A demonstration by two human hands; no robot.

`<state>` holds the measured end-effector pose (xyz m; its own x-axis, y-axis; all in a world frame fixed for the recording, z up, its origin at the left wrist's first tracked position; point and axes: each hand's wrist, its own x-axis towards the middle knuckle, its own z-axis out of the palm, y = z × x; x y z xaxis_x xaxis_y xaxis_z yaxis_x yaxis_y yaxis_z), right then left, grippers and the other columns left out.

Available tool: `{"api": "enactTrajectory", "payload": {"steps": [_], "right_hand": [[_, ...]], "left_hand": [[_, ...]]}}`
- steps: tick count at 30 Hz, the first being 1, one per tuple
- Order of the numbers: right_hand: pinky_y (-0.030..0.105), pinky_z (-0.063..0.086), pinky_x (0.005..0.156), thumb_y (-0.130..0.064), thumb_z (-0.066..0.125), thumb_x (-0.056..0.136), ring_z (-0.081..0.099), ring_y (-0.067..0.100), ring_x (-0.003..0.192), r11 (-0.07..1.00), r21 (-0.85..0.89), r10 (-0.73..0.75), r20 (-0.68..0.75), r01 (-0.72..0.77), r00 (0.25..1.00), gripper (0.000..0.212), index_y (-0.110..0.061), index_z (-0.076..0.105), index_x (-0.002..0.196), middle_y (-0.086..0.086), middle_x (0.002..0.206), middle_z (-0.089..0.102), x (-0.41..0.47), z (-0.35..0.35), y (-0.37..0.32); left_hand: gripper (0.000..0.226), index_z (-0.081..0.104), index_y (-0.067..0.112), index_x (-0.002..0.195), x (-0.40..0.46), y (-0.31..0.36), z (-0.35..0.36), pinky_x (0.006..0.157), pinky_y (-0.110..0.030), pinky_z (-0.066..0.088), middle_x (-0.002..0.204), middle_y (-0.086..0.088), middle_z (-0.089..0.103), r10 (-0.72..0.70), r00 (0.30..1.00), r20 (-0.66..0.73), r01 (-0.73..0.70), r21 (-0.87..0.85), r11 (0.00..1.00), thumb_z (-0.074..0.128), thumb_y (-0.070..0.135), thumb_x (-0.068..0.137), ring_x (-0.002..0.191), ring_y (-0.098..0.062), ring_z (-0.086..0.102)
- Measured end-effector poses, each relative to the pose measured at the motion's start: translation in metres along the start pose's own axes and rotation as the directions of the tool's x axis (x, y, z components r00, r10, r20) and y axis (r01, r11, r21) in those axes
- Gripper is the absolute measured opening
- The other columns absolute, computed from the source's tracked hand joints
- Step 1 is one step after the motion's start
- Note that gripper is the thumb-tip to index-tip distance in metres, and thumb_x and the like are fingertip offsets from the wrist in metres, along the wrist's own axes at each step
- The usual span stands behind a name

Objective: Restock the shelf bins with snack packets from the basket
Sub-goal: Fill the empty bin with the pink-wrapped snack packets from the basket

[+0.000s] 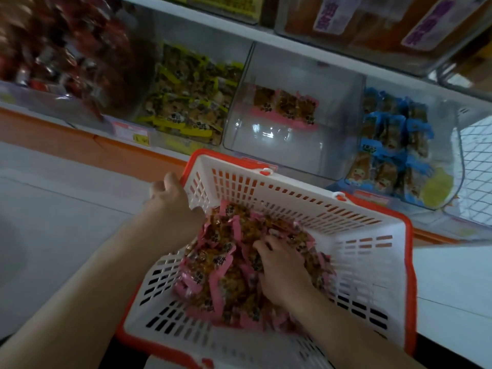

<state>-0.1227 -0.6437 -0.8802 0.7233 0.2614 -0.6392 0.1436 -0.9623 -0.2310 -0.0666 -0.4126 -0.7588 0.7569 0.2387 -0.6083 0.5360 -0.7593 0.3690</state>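
Shelf (pixel 186 22): clear bins are carried in a row.
Basket (pixel 292 203): white, orange-rimmed, held tilted below the shelf.
Pink bin (pixel 292 145): nearly bare; a few matching packets are seen at its back.
Snack packets (pixel 226 275): heaped in the basket; judged light, crinkly and slippery, best scooped as a handful.
Left hand (pixel 170 198): its grip is curled round the basket's far-left corner.
Right hand (pixel 282 267): fingers are curled into the heap, gathering packets.

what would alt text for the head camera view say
A person's right hand digs into a pile of pink-edged snack packets in a white basket, whose rim the left hand grips. Behind it, a clear shelf bin holds only a few matching packets.
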Motion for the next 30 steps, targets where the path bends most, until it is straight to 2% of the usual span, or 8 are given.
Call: {"api": "enactTrajectory", "payload": {"steps": [5,10,13,17,19,23,28,30], "right_hand": [[0.045,0.027,0.127,-0.018,0.065,0.095,0.019,0.033,0.154,0.996,-0.090,-0.006,-0.025,0.004,1.000,0.081,-0.030,0.024,0.164,0.010,0.167,0.018,0.006,0.010,0.010],[0.041,0.044,0.116,-0.033,0.070,0.092,0.036,0.025,0.145,0.998,0.055,-0.008,-0.132,0.016,0.991,0.063,-0.036,0.044,0.149,-0.001,0.156,0.027,0.006,-0.015,0.009],[0.035,0.049,0.112,-0.052,0.069,0.090,0.048,0.013,0.136,0.969,0.209,-0.071,-0.263,0.128,0.962,0.056,-0.042,0.049,0.142,-0.011,0.150,0.047,0.001,-0.053,-0.001],[0.028,0.052,0.100,-0.036,0.075,0.089,0.053,0.007,0.123,0.913,0.259,-0.208,-0.367,0.315,0.907,0.060,-0.047,0.049,0.143,-0.014,0.135,0.052,-0.018,-0.099,-0.010],[0.031,0.055,0.092,-0.031,0.077,0.088,0.054,0.005,0.117,0.883,0.292,-0.234,-0.406,0.368,0.883,0.059,-0.047,0.054,0.140,-0.016,0.129,0.046,-0.026,-0.115,-0.007],[0.016,0.043,0.109,-0.018,0.078,0.091,0.048,-0.005,0.134,0.785,0.460,-0.159,-0.498,0.415,0.852,0.074,-0.046,0.047,0.152,-0.021,0.141,0.049,-0.036,-0.138,0.008],[0.046,0.058,0.103,-0.026,0.074,0.090,0.071,0.012,0.116,0.355,0.875,0.016,-0.357,0.329,0.934,0.055,-0.040,0.057,0.141,-0.016,0.134,0.066,-0.044,-0.155,0.018],[0.047,0.061,0.098,-0.023,0.076,0.096,0.075,0.012,0.105,0.363,0.870,0.088,-0.389,0.334,0.917,0.037,-0.033,0.064,0.130,-0.010,0.120,0.074,-0.044,-0.158,0.020]], "left_hand": [[0.061,0.033,0.015,0.149,-0.010,0.019,-0.006,0.108,-0.046,0.043,0.152,-0.006,0.029,0.230,0.929,-0.290,-0.242,-0.008,0.970,0.061,0.020,0.095,0.140,-0.035,0.039],[0.031,0.062,0.019,0.124,-0.013,0.036,-0.005,0.078,-0.015,0.044,0.126,0.002,0.055,0.409,0.772,-0.487,-0.455,0.027,0.890,0.059,0.013,0.094,0.107,-0.016,0.057],[0.016,0.069,0.029,0.101,-0.011,0.044,0.003,0.057,-0.004,0.045,0.104,0.010,0.064,0.442,0.823,-0.356,-0.491,-0.058,0.869,0.059,0.017,0.095,0.081,-0.003,0.061],[0.032,0.069,0.039,0.102,0.001,0.046,0.018,0.077,-0.024,0.058,0.096,0.020,0.072,0.353,0.935,0.034,-0.345,-0.136,0.929,0.063,0.066,0.087,0.086,0.003,0.066],[0.027,0.074,0.042,0.101,0.004,0.047,0.016,0.083,-0.031,0.059,0.091,0.021,0.075,0.338,0.935,0.104,-0.302,-0.259,0.917,0.070,0.063,0.084,0.084,0.003,0.070],[0.018,0.081,0.031,0.099,0.007,0.052,0.014,0.090,-0.039,0.060,0.093,0.010,0.079,0.368,0.928,0.063,-0.282,-0.529,0.800,0.077,0.016,0.090,0.088,-0.007,0.075],[0.022,0.078,0.035,0.096,0.002,0.064,0.024,0.080,-0.040,0.062,0.097,0.004,0.078,0.375,0.927,-0.033,-0.300,-0.664,0.684,0.075,0.013,0.091,0.088,-0.019,0.077],[0.021,0.076,0.034,0.096,-0.001,0.068,0.029,0.084,-0.042,0.061,0.099,0.003,0.077,0.374,0.925,-0.069,-0.314,-0.692,0.650,0.075,0.014,0.091,0.091,-0.019,0.076]]}}
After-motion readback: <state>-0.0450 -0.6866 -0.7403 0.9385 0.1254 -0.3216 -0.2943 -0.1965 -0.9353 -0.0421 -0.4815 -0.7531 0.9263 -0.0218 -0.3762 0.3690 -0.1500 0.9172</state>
